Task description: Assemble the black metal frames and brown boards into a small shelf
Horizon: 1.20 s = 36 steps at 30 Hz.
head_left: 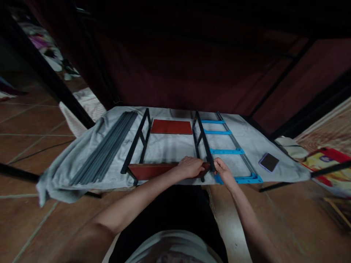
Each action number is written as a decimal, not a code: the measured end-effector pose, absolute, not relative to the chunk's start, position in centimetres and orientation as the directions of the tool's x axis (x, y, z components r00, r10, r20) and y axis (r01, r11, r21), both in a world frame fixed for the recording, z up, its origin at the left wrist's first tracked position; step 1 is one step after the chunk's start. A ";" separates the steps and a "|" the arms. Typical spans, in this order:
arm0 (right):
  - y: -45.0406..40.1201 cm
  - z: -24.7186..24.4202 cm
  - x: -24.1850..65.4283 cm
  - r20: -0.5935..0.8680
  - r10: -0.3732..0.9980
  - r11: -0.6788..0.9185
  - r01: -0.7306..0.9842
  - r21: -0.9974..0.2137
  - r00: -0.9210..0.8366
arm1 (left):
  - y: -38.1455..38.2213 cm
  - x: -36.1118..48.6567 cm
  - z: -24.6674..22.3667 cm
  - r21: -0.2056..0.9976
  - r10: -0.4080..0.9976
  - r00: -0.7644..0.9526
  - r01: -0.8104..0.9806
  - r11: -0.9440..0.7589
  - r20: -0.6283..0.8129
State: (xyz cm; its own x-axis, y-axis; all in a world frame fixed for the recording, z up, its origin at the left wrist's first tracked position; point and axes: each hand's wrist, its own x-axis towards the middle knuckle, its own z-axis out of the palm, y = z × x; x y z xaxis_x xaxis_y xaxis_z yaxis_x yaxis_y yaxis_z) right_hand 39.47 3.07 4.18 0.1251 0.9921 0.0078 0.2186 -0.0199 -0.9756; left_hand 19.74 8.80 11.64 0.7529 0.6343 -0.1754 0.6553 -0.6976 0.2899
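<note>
My left hand (192, 167) is closed over the top edge of a reddish-brown board (153, 171), close to its right end. That board stands on edge between two black metal side frames, the left frame (137, 144) and the right frame (204, 140), at the table's near edge. On the outer face of the right frame's near corner, my right hand (222, 170) has its fingers pinched together; whatever is between them is too small to make out. A second reddish-brown board (172, 127) lies flat on the cloth between the frames, farther back.
Several grey tubes (109, 148) lie bundled on the left of the cloth-covered table (170, 148). Grey rails with blue crosspieces (226, 151) lie just right of the right frame. Farther right rests a phone (268, 162). A dark red curtain (170, 73) hangs behind.
</note>
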 end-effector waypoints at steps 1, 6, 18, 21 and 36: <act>3.1 4.2 39.5 -0.006 0.993 -0.031 0.217 -0.976 0.117 | 8.8 19.7 11.8 0.290 0.631 0.755 0.654 -0.699 -0.179; 3.2 4.8 39.4 -0.054 0.993 -0.078 0.238 -0.968 0.108 | 8.8 19.6 11.9 0.310 0.614 0.769 0.636 -0.706 -0.179; 4.5 6.3 42.3 -0.079 0.977 -0.144 0.336 -0.931 0.199 | 11.4 10.9 16.4 0.604 0.646 0.753 0.458 -0.653 0.126; 7.4 6.8 43.8 -0.048 0.966 -0.130 0.317 -0.939 0.255 | 16.3 4.1 17.8 0.772 0.873 0.416 0.457 -0.442 0.254; 34.0 8.4 35.3 0.097 0.990 0.144 0.761 -0.633 -0.107 | 34.8 -3.4 7.9 0.973 0.986 -0.135 0.194 0.126 -0.101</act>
State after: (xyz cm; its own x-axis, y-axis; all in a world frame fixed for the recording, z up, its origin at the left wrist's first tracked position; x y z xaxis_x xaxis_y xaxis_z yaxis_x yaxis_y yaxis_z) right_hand 35.29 33.96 8.38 -0.1069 0.9896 0.0966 0.7609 0.1439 -0.6327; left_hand -3.37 34.76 7.92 -0.1354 0.9856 -0.1009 0.1936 0.1262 0.9729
